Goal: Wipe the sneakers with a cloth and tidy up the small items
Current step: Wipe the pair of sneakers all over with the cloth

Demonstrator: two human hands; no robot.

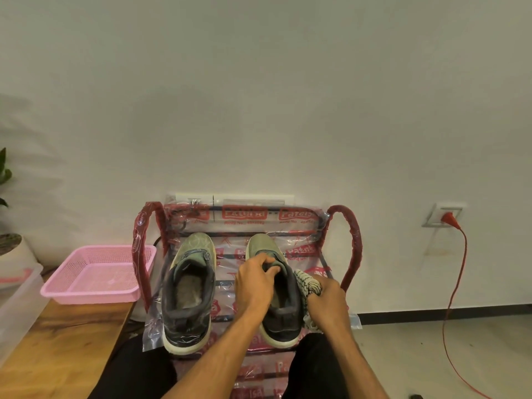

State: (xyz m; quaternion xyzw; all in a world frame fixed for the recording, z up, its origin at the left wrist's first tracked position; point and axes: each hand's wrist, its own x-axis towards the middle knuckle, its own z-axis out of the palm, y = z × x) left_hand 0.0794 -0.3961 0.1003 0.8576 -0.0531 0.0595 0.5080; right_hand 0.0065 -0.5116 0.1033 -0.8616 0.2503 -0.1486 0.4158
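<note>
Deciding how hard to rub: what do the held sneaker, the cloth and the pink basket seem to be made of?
Held sneaker: the upper looks like matte olive fabric or suede, with no shine; the collar is dark and padded, the sole pale and probably rubber.
Cloth: soft woven fabric with a black-and-white pattern, bunched and creased.
Pink basket: moulded plastic with fine mesh walls and a slight gloss.
</note>
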